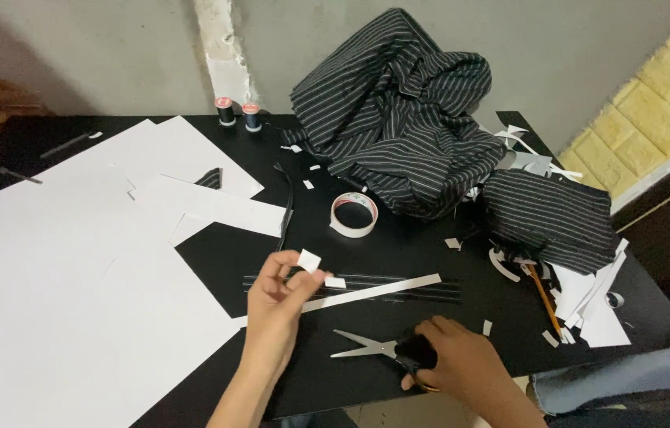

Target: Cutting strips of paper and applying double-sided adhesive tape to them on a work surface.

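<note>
Pinching a small white paper square [309, 261] between thumb and fingertips, the left hand [275, 305] hovers raised over the black tabletop [398, 246]. At its four o'clock the right hand [462, 361] closes round the scissors [375, 347], hiding their handles; the blades lie open, pointing to nine o'clock. A white strip [375, 292] lies just beyond, and a tape roll [353, 215] at twelve.

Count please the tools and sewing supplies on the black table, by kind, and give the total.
Scissors, under the right hand: 1
Tape roll: 1
Thread spools: 2
Pencil: 1
Total: 5
The left hand pinches a small white paper piece, not counted.
</note>
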